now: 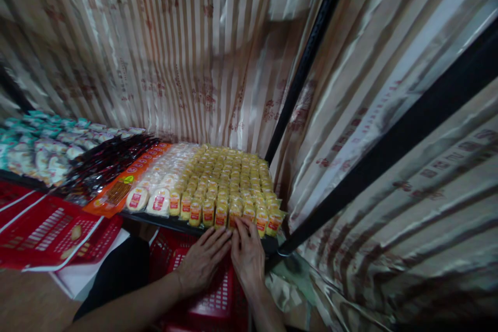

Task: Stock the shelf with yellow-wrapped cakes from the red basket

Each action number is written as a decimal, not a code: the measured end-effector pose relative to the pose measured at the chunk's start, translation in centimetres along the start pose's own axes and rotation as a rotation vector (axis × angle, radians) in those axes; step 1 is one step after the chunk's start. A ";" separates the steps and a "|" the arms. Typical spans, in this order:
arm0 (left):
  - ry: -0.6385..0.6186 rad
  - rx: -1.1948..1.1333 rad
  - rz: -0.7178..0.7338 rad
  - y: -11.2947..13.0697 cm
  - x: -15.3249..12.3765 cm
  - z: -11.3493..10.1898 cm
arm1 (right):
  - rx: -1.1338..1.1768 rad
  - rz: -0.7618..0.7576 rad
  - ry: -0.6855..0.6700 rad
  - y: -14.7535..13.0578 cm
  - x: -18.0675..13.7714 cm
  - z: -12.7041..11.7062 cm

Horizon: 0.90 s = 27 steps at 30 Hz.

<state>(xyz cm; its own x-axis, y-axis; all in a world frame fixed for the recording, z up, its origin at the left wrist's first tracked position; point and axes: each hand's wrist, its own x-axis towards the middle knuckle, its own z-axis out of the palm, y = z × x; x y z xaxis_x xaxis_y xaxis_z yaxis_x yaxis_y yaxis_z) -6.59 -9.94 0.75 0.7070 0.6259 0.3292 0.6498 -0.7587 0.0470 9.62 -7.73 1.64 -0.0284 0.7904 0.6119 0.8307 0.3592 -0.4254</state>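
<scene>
On the dark shelf stand tight rows of small yellow snack packs [229, 176], each in clear wrap with a red label. Against the lower front of the front row lie the fingertips of my left hand [204, 259], its fingers stretched out side by side. My right hand [248, 254] is just beside it, fingers extended onto the front packs near the right end. The two hands nearly touch. Neither visibly holds a pack, though the fingers cover parts of a few.
Left of the yellow packs are round white wrapped snacks [158, 200], an orange packet [112, 192], dark packets [103, 166] and teal-and-white packets [46, 150]. Red baskets [212, 303] sit below the shelf edge. A black post [301, 72] and striped sheeting [175, 62] stand behind.
</scene>
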 end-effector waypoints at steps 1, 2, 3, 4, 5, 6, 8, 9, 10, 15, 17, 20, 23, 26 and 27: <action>-0.031 -0.008 0.032 -0.1 0.3 -0.2 | 0.014 -0.005 0.000 0.0 0.0 0.0; -0.052 -0.015 0.061 -0.2 0.5 -0.5 | 0.028 -0.006 0.000 0.0 0.0 0.1; -0.070 -0.021 0.090 -0.4 0.8 -0.7 | 0.040 -0.004 0.002 0.0 0.0 0.1; -0.085 -0.024 0.114 -0.6 0.9 -0.8 | 0.050 0.001 0.004 0.1 0.0 0.2; -0.100 -0.024 0.141 -0.8 1.1 -0.8 | 0.059 0.004 0.007 0.1 0.0 0.2; -0.114 -0.020 0.171 -1.1 1.2 -0.8 | 0.067 0.005 0.011 0.2 0.0 0.2; -0.141 -0.004 0.226 -1.9 1.4 -0.7 | 0.076 0.006 0.019 0.3 0.1 0.2; -0.153 0.008 0.251 -2.3 1.5 -0.6 | 0.076 0.006 0.022 0.3 0.1 0.2; -0.164 0.020 0.275 -2.7 1.6 -0.5 | 0.072 0.005 0.026 0.3 0.1 0.2; -0.203 0.091 0.402 -4.4 2.3 -0.9 | 0.015 0.000 0.029 0.2 0.1 0.2; -0.200 0.120 0.451 -5.0 2.7 -0.9 | -0.019 -0.002 0.035 0.3 0.1 0.2; -0.167 0.162 0.504 -5.9 3.4 -0.7 | -0.053 -0.020 0.048 0.3 0.1 0.4; -0.139 0.192 0.512 -6.7 4.0 -0.6 | -0.058 -0.039 0.054 0.3 0.2 0.4; -0.143 0.196 0.529 -7.3 4.5 -0.8 | -0.063 -0.035 0.048 0.2 0.4 0.4; -0.143 0.193 0.536 -7.4 4.6 -0.9 | -0.067 -0.028 0.043 0.2 0.4 0.4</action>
<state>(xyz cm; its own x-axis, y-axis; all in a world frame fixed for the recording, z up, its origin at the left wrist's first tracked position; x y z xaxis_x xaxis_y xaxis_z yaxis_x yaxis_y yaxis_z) -8.38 -1.61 2.77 0.9729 0.1926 0.1282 0.2209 -0.9379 -0.2675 9.52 -7.18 1.56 -0.0299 0.7581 0.6514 0.8653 0.3459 -0.3628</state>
